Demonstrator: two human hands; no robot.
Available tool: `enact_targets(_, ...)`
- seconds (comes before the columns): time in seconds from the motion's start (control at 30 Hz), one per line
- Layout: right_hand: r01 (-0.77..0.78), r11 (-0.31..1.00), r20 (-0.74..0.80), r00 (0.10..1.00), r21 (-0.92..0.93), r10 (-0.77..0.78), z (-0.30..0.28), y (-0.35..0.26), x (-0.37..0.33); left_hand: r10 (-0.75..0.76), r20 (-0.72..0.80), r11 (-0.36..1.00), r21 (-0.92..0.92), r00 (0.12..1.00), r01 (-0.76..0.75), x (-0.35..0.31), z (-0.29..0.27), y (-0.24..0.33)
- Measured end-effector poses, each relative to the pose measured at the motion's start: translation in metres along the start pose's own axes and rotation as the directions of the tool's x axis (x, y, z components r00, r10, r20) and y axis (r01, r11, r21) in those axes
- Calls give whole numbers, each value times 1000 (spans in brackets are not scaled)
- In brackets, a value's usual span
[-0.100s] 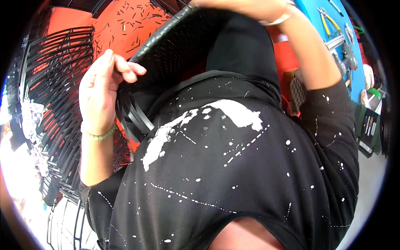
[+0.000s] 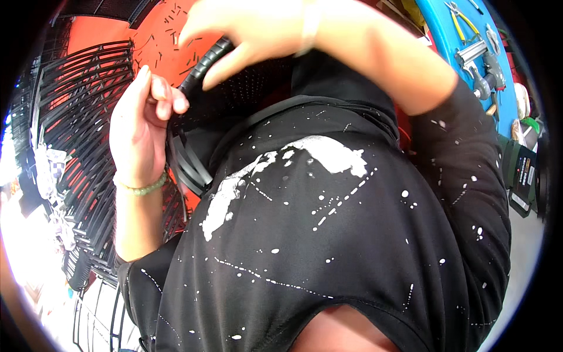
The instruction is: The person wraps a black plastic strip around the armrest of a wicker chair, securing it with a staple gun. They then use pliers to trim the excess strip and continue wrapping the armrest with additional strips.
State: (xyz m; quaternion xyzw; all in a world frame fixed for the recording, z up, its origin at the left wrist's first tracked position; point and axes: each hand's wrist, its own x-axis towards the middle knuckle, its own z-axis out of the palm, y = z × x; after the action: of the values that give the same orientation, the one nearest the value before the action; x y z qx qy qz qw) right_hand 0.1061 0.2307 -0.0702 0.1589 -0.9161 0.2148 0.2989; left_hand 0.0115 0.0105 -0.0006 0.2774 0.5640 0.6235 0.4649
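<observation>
A dark woven or perforated piece [image 2: 252, 73] lies across my lap, with a thick rim [image 2: 205, 63] wrapped in glossy black strip. My left hand [image 2: 138, 126] has its fingers curled in and its thumb up, at the lower end of the wrapped rim; what its fingers hold is hidden. Loose flat black strips [image 2: 192, 167] loop down beside it. Blurred by motion, my right hand [image 2: 252, 26] reaches over the rim, its thumb and fingers spread on either side. Nothing shows between them.
Black slatted frames [image 2: 88, 129] are stacked close on my left. Small black offcuts [image 2: 153, 56] litter the red surface ahead. On the right, a blue table [image 2: 443, 26] holds yellow-handled pliers [image 2: 466, 23] and a metal tool [image 2: 487, 76]. A dark green box [image 2: 521, 176] stands below it.
My right hand has swept left and nearer, from the rim's far end to just above my left hand. The left hand has barely shifted.
</observation>
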Motion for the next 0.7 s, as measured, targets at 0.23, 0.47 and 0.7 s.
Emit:
enact_targets(0.23, -240, 957, 499, 817, -160, 288, 3, -63, 36, -273, -60, 919, -310, 960, 242, 1, -4, 25)
enact_targets(0.47, -210, 969, 435, 866, -127, 244, 6, -60, 24, -304, -104, 931, -243, 947, 273, -11, 23, 48)
enact_targets(0.7, -201, 970, 420, 875, -135, 240, -5, -57, 26, -363, -44, 907, -247, 931, 342, 7, 14, 69)
